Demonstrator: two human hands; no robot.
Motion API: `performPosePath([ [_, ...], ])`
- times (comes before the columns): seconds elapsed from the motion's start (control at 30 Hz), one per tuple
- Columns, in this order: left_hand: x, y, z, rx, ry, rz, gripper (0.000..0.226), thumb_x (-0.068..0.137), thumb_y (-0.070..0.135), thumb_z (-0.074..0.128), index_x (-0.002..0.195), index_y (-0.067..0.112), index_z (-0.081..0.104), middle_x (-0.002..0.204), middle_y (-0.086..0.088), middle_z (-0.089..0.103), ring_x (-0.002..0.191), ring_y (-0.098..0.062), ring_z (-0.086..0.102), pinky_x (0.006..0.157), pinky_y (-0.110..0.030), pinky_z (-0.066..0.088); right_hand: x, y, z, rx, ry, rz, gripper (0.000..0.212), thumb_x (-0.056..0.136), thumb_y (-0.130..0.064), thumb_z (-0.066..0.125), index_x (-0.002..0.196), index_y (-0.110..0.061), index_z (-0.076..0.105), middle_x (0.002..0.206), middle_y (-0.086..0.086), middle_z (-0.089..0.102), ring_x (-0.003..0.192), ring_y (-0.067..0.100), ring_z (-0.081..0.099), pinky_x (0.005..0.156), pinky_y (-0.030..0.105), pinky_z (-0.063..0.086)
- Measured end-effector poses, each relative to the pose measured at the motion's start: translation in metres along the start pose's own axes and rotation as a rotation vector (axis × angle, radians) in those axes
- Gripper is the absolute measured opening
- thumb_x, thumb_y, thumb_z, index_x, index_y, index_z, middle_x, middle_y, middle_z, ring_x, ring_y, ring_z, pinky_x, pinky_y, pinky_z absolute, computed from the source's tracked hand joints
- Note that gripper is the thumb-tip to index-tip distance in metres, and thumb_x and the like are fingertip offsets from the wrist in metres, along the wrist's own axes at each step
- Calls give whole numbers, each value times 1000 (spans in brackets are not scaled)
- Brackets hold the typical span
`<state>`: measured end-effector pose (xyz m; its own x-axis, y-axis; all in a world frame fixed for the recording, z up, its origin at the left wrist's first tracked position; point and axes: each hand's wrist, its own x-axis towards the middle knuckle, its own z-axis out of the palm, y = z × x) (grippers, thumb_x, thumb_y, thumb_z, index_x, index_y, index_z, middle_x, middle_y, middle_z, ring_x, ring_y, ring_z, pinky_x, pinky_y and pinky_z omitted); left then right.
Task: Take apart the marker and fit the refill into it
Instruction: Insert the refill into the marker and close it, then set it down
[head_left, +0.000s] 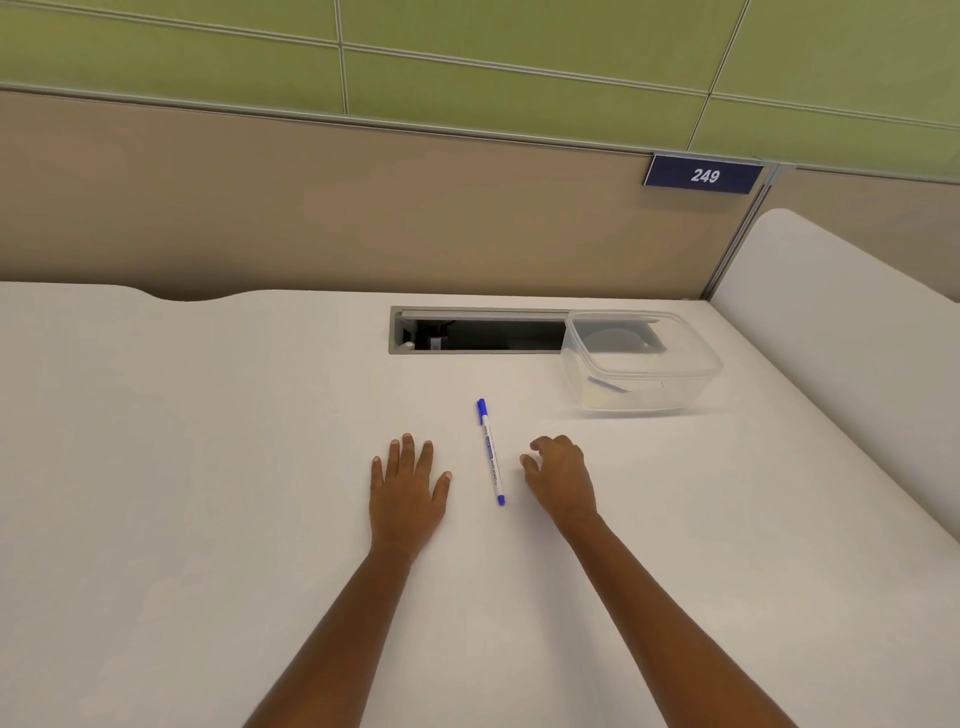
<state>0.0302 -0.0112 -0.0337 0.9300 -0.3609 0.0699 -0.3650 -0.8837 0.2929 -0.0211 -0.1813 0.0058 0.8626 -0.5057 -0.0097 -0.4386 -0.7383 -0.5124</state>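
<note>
Pale and almost bare, the white desk (208, 467) runs back to a tan partition with green panels above it and a blue plate reading 249 (704, 175). An open cable slot (478, 332) is cut into the desk near the back, and a clear plastic container (641, 358) stands just beside its right end; something small and pale with a bluish streak lies inside, possibly the refill, though that is too faint to confirm.

Between the two hands lies the marker (491, 452), white-barrelled with a blue cap at the far end and a blue plug at the near end, whole and untouched. The left hand (408, 488) rests flat on the desk, fingers spread, holding nothing. The right hand (561, 478) is loosely curled, fingertips angled toward the marker, empty and not touching it.

By the look of it the task has not really begun: disassembly is the step in hand. The next move calls for picking up the barrel and gripping both ends, so the cap or end plug can be pulled or twisted free.
</note>
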Motion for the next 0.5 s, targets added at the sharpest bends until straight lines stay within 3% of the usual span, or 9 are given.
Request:
performPosePath([
  [0.1, 0, 6, -3, -26, 15, -16, 77, 80, 50, 8, 134, 8, 42, 145, -20, 38, 135, -34, 34, 111, -49, 25, 2, 8, -3, -130, 13, -97, 38, 94, -22, 43, 128, -7, 46, 133, 14, 47, 125, 29, 41, 99, 37, 38],
  [0.17, 1, 9, -5, -50, -7, -24, 84, 77, 54, -2, 142, 11, 28, 153, -16, 21, 142, -29, 17, 116, -44, 11, 3, 15, -2, -183, -4, -154, 41, 95, -25, 40, 133, -8, 41, 140, 13, 41, 131, 27, 36, 104, 36, 33],
  [0.3, 2, 15, -9, -15, -29, -25, 57, 96, 44, 19, 145, 15, 14, 156, -10, 9, 144, -24, 6, 116, -41, 3, 0, 23, 2, -278, -53, -176, 45, 98, -31, 30, 139, -12, 30, 151, 9, 29, 142, 22, 19, 113, 42, 19],
  [0.37, 1, 18, -10, -13, -44, -35, 57, 96, 43, 19, 146, 16, 10, 157, -9, 7, 144, -24, 3, 116, -41, 3, -2, 25, 4, -284, -62, -161, 48, 98, -33, 27, 141, -14, 25, 154, 6, 23, 144, 21, 13, 115, 45, 14],
  [0.43, -2, 19, -9, -25, -38, -30, 72, 88, 57, -2, 146, 16, 9, 157, -8, 7, 144, -24, 4, 116, -42, 4, -4, 26, 6, -285, -73, -153, 50, 97, -36, 27, 143, -15, 22, 155, 5, 19, 144, 20, 11, 115, 46, 11],
  [0.5, -6, 20, -7, -52, -40, -38, 105, 64, 69, -29, 146, 16, 11, 156, -9, 9, 144, -24, 7, 116, -43, 6, -6, 29, 9, -290, -82, -152, 52, 97, -38, 26, 143, -16, 20, 156, 4, 17, 145, 20, 9, 116, 47, 9],
])
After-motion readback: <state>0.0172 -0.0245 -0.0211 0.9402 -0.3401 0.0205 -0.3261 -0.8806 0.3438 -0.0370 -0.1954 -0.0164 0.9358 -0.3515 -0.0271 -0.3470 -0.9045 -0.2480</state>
